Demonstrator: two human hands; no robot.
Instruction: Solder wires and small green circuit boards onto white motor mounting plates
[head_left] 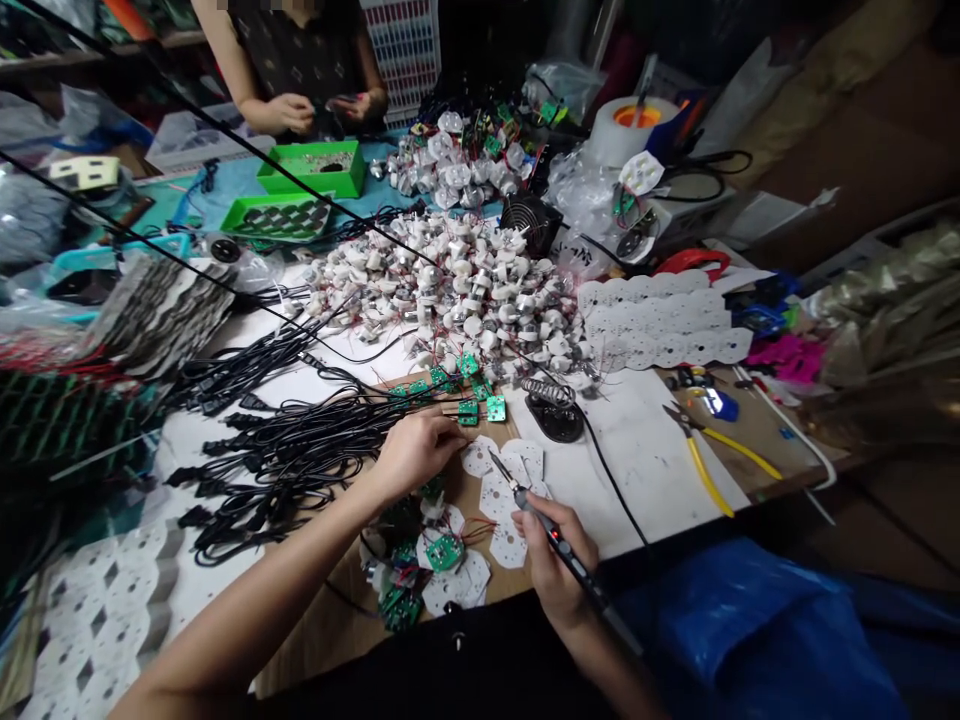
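My right hand point(553, 550) is wrapped round a dark soldering iron point(574, 565) with a small red light, its tip pointing up and left over white circuit boards point(501, 492). My left hand point(421, 450) is closed in a pinch at the upper left edge of these boards; what its fingers hold is hidden. Just beyond it lie several small green circuit boards point(496, 408). Below the left hand is a cluster of white discs point(461, 585) and a green board point(444, 552) with red wires.
Black power cords point(277, 460) lie at left. A heap of white motor-like parts point(457, 285) fills the middle. An iron stand point(555, 415) with a coil and yellow-handled pliers point(709, 455) lie right. Across the table, another person's hands point(292, 113) work near a green tray point(311, 168).
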